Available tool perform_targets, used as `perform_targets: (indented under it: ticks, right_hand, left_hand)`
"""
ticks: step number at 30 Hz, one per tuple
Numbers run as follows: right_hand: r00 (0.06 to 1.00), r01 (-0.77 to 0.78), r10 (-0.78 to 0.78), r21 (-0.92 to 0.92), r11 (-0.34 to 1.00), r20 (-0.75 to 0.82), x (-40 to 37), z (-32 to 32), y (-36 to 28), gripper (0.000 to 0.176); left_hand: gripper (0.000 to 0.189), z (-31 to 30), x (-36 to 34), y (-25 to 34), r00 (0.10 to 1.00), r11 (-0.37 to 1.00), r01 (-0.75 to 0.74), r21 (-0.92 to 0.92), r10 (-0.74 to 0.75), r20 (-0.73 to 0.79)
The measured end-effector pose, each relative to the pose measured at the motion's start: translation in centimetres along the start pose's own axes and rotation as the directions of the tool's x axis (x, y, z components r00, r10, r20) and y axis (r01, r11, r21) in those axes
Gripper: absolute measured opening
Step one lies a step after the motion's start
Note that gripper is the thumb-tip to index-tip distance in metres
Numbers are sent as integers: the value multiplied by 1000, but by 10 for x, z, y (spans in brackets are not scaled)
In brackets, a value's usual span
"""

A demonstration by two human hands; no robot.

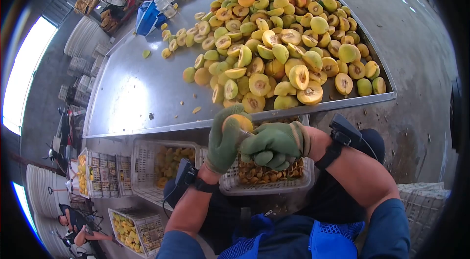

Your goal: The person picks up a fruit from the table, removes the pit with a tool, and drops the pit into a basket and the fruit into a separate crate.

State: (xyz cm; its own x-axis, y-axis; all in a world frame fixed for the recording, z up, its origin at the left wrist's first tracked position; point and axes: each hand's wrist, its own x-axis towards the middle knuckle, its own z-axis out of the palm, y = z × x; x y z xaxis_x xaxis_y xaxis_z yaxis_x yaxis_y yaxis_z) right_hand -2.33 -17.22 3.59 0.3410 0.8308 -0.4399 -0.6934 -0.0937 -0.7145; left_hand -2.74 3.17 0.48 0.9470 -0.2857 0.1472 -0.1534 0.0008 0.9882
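Observation:
My left hand point(223, 139), in a green glove, is closed around a yellow peach half point(238, 123), its cut side not clearly seen. My right hand point(274, 144), gloved the same way, is a fist around a small tool whose thin metal end point(246, 133) meets the fruit; its handle is hidden in the fist. Both hands are just in front of the near edge of a metal table point(132, 87). A large heap of halved yellow-green peaches point(259, 84) lies on it, several with the stone showing. Beneath my hands stands a white crate point(293, 186) of brownish peach scraps point(274, 174).
Left of the scrap crate, another white crate point(142, 180) holds peach pieces. More crates of fruit point(128, 232) stand on the floor at lower left, near a seated person point(78, 220). A blue container point(148, 18) and a clear bottle point(165, 6) are at the table's far left.

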Motion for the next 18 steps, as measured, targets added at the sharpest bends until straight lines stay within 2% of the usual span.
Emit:
perform_targets:
  ticks: [2, 5, 6, 8, 9, 11, 12, 13, 15, 18]
  right_hand:
    - [958, -11, -71, 282, 959, 278, 7, -12, 9, 29]
    - [922, -3, -179, 467, 884, 345, 25, -16, 32, 29]
    - [926, 35, -201, 458, 888, 320, 25, -12, 38, 29]
    - [929, 105, -245, 437, 893, 276, 26, -4, 45, 29]
    - [929, 122, -251, 416, 901, 272, 27, -2, 48, 30]
    - [927, 160, -268, 370, 915, 264, 30, 0, 50, 32]
    - [924, 180, -277, 340, 923, 263, 31, 1, 49, 33]
    - [947, 165, -225, 252, 953, 228, 27, 2, 45, 36]
    - [980, 115, -124, 65, 991, 156, 14, 9, 37, 42]
    - [993, -117, 108, -258, 959, -51, 7, 22, 29, 56]
  left_hand:
    - [43, -2, 4, 4, 997, 998, 13, -67, -8, 75]
    - [44, -5, 1, 10, 989, 980, 109, -164, -91, 113]
    - [43, -6, 0, 12, 984, 969, 154, -195, -132, 120]
    - [44, -4, -4, 14, 988, 960, 134, -245, -111, 105]
    - [45, -3, -8, 13, 990, 955, 127, -270, -106, 94]
    - [49, -3, -11, 10, 999, 995, 4, -102, 1, 49]
    - [51, -5, -12, 10, 1000, 995, 14, -102, -11, 27]
    - [53, -7, -12, 9, 1000, 994, 24, -102, -24, 5]
    - [58, -18, -14, 11, 980, 943, 176, -283, -195, -41]
    - [63, -47, -23, 14, 973, 966, 195, -169, -212, -90]
